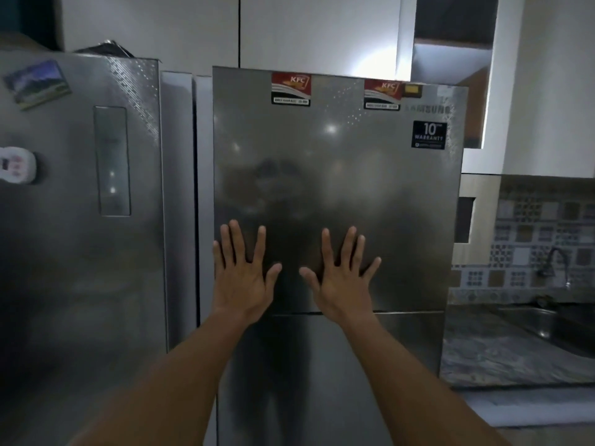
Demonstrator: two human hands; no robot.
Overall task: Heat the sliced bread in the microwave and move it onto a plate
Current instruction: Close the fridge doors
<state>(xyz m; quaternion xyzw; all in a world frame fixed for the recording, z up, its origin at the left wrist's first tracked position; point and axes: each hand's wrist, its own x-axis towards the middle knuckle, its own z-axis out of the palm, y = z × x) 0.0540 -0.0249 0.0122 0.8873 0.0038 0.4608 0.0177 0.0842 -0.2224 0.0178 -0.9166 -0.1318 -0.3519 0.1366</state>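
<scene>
My left hand, right hand splayed on fridge door; bread unseen, maybe inside; door edge 9 o'clock, left nearer.

Grey veined stone countertop at right, beside the fridge. Stainless steel sink set into it at the far end, dark curved metal faucet standing behind the basin. Below the counter, a pale rectangular mat lies flat on the tan floor.

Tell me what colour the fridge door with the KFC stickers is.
Silver-grey, a dull metallic finish on the fridge door; the head view shows it best.
</scene>
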